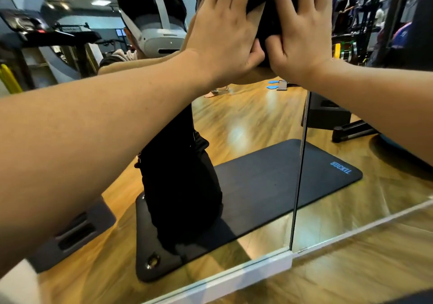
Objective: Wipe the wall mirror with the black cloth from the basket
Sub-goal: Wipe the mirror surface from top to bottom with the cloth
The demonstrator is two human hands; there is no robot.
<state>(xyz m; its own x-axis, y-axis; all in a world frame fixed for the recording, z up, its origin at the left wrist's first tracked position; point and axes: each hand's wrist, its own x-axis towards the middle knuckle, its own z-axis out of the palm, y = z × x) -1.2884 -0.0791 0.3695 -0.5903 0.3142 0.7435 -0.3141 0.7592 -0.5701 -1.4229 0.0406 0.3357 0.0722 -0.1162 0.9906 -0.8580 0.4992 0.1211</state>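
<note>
The wall mirror (246,120) fills most of the head view, its bottom edge running along a white baseboard. High at the top centre, the black cloth (266,6) is flat against the glass. My left hand (225,29) presses on its left side with straight, spread fingers. My right hand (302,34) presses on its right side, fingers also straight. Most of the cloth is hidden beneath both hands. The basket is not in view.
A vertical seam (301,163) splits the mirror into two panels. The glass reflects me kneeling on a black exercise mat (269,186), a wooden floor, a treadmill (46,34) at left and another person standing behind. The white baseboard (257,273) meets the wooden floor below.
</note>
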